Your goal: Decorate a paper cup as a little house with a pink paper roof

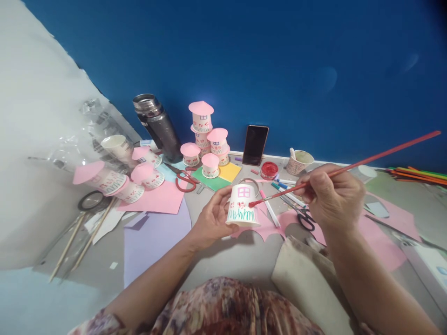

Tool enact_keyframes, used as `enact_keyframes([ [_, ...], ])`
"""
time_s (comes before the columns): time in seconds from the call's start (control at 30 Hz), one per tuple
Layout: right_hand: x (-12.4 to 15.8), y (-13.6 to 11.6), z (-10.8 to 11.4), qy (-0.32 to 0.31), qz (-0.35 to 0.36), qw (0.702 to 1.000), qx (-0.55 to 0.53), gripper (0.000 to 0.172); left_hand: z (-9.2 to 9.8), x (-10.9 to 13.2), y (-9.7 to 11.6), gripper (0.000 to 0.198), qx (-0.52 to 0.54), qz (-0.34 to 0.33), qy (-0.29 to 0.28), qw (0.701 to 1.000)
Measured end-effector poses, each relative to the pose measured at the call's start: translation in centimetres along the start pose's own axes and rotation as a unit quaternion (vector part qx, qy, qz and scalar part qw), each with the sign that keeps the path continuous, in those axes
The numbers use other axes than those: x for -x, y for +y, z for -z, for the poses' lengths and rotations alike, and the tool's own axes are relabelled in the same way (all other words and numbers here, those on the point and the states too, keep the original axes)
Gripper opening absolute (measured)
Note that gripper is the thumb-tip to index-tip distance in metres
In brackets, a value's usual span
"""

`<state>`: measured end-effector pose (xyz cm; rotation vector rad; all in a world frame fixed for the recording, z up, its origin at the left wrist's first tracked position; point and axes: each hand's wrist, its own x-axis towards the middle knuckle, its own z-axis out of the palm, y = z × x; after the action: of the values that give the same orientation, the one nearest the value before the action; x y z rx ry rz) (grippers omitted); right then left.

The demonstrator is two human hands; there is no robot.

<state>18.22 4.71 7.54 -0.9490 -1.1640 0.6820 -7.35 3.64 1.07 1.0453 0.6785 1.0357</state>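
My left hand is closed round the side of an upside-down white paper cup. On the cup are a purple window, red dabs and green grass-like strokes. My right hand pinches a long red paintbrush, its red-tipped bristles at the cup's side by the red dabs; whether they touch I cannot tell. Beyond the cup sits an open pot of red paint. Several decorated cups with pink cone roofs are stacked at the back, and others lie tilted on the left.
A dark open flask and a leaning phone stand by the blue wall. Red-handled scissors, black-handled scissors, markers and pink paper lie around. Purple paper is at left, a beige cloth in front.
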Motion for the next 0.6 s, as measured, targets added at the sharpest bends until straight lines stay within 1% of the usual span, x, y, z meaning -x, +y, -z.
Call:
enact_keyframes([
  [0.23,0.16,-0.01,0.06,-0.006,0.010,1.000,0.012,0.033,0.01,-0.02,-0.02,0.091,0.009,0.016,0.003,1.000],
  [0.5,-0.05,-0.56,-0.05,0.025,0.028,0.999,0.016,0.034,-0.02,0.03,0.02,0.088,0.011,0.018,0.010,1.000],
  [0.6,-0.06,-0.45,-0.01,0.022,0.030,0.999,0.018,0.034,-0.05,0.07,0.06,0.088,0.005,0.017,0.006,1.000],
])
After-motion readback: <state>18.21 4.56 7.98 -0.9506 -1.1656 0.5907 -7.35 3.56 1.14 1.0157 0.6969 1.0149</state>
